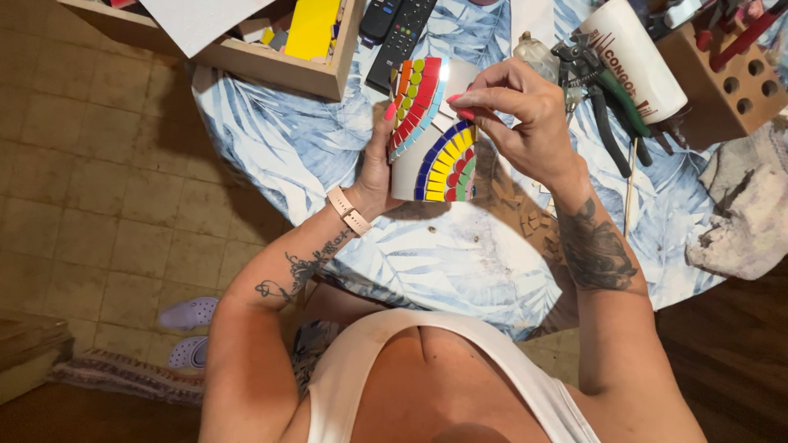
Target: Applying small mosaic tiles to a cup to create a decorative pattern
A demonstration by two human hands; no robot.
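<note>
While the white pot (427, 135), banded with coloured mosaic tiles, is gripped above the table (271, 131) by the left hand (373, 168), its rim is pinched by the right hand (513, 111); loosened tiles could be dislodged.

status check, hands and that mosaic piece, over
Left hand grips white mosaic piece from the side. Right hand fingers pinched at its top edge. Pliers beside, nothing blocking.
</note>
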